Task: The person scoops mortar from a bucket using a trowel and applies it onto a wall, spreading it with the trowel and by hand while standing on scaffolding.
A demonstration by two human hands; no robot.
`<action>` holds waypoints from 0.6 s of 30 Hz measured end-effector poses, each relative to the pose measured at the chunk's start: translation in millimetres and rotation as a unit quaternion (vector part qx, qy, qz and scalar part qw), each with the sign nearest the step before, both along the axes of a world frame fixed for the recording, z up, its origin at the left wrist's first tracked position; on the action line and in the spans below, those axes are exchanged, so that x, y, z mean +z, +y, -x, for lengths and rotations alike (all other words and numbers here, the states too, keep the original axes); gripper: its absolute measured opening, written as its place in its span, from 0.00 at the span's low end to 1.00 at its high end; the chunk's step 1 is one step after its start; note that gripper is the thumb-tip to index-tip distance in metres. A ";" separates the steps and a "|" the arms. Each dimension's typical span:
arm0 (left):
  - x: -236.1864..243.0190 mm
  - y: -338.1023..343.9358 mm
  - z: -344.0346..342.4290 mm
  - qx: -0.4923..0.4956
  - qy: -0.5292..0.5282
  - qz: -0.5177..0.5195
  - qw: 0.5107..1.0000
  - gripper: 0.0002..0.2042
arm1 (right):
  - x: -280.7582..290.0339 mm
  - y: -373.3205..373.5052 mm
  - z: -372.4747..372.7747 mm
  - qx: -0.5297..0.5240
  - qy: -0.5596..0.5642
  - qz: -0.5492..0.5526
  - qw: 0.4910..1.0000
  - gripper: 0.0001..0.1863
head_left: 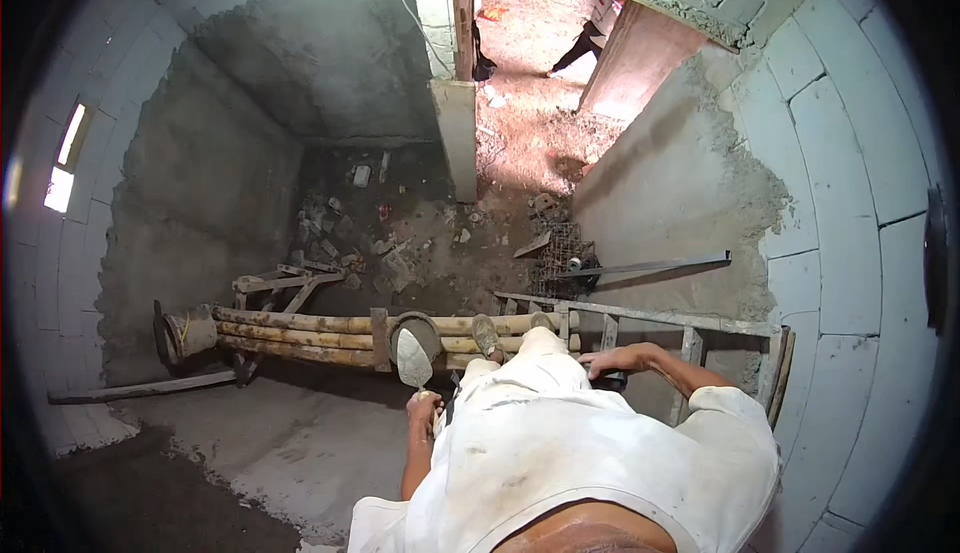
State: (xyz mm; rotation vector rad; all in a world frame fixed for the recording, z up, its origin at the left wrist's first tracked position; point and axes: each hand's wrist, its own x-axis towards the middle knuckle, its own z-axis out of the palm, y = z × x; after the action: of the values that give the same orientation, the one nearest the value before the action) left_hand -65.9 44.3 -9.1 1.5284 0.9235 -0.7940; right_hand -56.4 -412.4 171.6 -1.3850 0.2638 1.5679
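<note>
My left hand point(425, 405) is closed around the handle of a pointed trowel point(413, 358), its pale blade upward in the picture. The blade overlaps a round mortar container point(428, 331) by the pole platform; whether the two touch, I cannot tell. At my right thigh is my right hand point(615, 359), fingers bent over a dark object point(610, 381) that is mostly hidden. A worn shoe point(486, 337) of mine stands on the platform of yellowish poles point(300, 341).
A bucket point(190, 335) sits at the platform's left end, above a wooden trestle point(285, 285). A ladder-like frame point(690, 343) and a long straight bar point(660, 266) are on the right. Rubble point(400, 263) litters the floor below. Beyond the doorway, a person's dark-clothed leg point(575, 53) shows.
</note>
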 end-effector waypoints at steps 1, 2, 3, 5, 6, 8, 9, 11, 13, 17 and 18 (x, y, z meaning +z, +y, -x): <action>2.2 -1.3 -1.6 -0.005 -0.007 -0.006 1.000 0.07 | 2.1 -0.6 -0.1 -0.024 0.062 0.006 0.998 0.42; 0.6 -0.5 -9.7 -0.028 0.012 -0.018 0.999 0.07 | -5.2 -2.1 -2.1 -0.003 -0.003 -0.035 0.999 0.41; 1.3 -0.2 -9.3 -0.031 0.010 -0.019 0.999 0.07 | -9.0 -2.0 2.4 -0.006 -0.005 -0.035 0.999 0.41; 3.6 -0.8 -7.3 -0.005 0.007 -0.010 1.000 0.07 | -16.1 2.5 11.7 0.006 -0.058 0.005 0.998 0.38; 3.3 -0.4 -7.7 -0.008 0.006 -0.018 1.000 0.07 | -22.4 1.5 17.9 0.013 -0.051 0.045 0.998 0.35; 2.5 -1.7 -5.6 0.010 0.005 -0.012 1.000 0.07 | -43.0 -6.6 32.3 -0.022 -0.049 0.004 0.999 0.34; 3.9 -1.7 -8.2 0.023 0.003 -0.005 1.000 0.07 | -61.5 -13.8 43.6 -0.062 -0.047 -0.036 0.996 0.33; -4.7 3.6 -1.5 0.034 -0.012 -0.016 0.999 0.06 | -85.3 -24.8 73.1 -0.040 -0.025 0.001 0.999 0.27; 9.1 -2.9 -1.5 0.043 0.001 -0.012 0.999 0.04 | -51.0 -1.2 66.6 -0.076 -0.039 0.025 0.996 0.29; 34.0 -6.9 -1.1 -0.133 -0.048 -0.103 0.985 0.09 | -61.3 -4.2 75.2 -0.022 -0.092 0.091 0.991 0.36; 26.4 -0.5 2.0 -0.159 -0.034 -0.112 0.980 0.08 | -54.1 -3.8 70.7 0.031 -0.126 0.081 0.988 0.37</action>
State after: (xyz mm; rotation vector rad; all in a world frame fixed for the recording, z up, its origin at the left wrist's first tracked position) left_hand -67.9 43.8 17.3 1.9209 0.7456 -0.8783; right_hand -127.1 -416.1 117.5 -1.7148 0.1989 1.4282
